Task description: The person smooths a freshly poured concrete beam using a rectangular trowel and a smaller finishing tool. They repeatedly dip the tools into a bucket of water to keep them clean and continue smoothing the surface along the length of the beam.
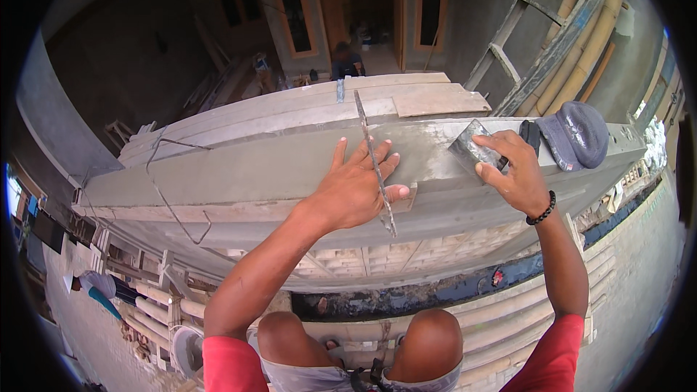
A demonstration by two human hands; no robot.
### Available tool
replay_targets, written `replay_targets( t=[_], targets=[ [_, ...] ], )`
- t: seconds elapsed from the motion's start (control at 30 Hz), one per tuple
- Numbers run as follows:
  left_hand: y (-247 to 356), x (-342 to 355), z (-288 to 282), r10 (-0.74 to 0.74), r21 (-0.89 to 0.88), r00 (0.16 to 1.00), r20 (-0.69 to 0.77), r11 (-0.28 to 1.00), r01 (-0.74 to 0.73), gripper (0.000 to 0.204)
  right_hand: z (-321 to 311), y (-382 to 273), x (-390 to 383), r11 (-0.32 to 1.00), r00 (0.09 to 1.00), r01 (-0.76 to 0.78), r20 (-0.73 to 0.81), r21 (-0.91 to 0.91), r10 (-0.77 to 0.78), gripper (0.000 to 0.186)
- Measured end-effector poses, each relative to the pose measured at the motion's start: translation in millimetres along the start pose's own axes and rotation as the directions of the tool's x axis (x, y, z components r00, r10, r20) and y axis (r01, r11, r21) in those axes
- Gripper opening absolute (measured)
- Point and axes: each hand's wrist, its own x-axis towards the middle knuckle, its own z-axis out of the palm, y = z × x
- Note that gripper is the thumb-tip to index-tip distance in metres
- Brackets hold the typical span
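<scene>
Wet grey mortar covers the top of a long wall (218, 176), with a wooden board (272, 210) along its near edge. My left hand (353, 185) lies on this top, fingers spread and holding nothing. Across its fingers, as I see it, runs a thin mortar-crusted metal rod (370, 149); whether they touch I cannot tell. My right hand (514, 174) grips a small rectangular metal scraper (472, 147) between thumb and fingers. Its blade is smeared with mortar and lies by a paler, rougher patch (425, 147). The scraper's handle is mostly hidden by the hand.
A grey-blue cap (577, 134) sits on the wall at right, beside a black object (530, 136). A bent wire clamp (154, 167) straddles the wall at left. Bamboo scaffolding (501, 319) and a dark water channel (435, 301) lie below. A ladder (508, 36) leans behind; two other people are farther off.
</scene>
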Motion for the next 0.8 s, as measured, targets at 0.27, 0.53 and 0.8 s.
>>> replay_targets(
  t=[0.27, 0.53, 0.8],
  targets=[
    [-18, 22, 11, 0.005, -0.015, 0.999, 0.035, 1.0, -0.004, 0.077, 10, 6, -1, 0.993, 0.994, -0.103, 0.037, 0.065, 0.101, 0.042],
    [-28, 20, 4, -0.05, 0.02, 0.998, 0.038, 0.999, 0.05, 0.071, 37, -3, 18, 0.994, 0.98, 0.054, 0.198, -0.099, -0.033, 0.04],
    [-44, -4, -3, -0.141, 0.045, 0.99, 0.015, 0.989, 0.14, 0.061, 83, -13, 80, 0.985, 0.966, -0.019, 0.251, -0.17, 0.062, 0.04]
  ],
)
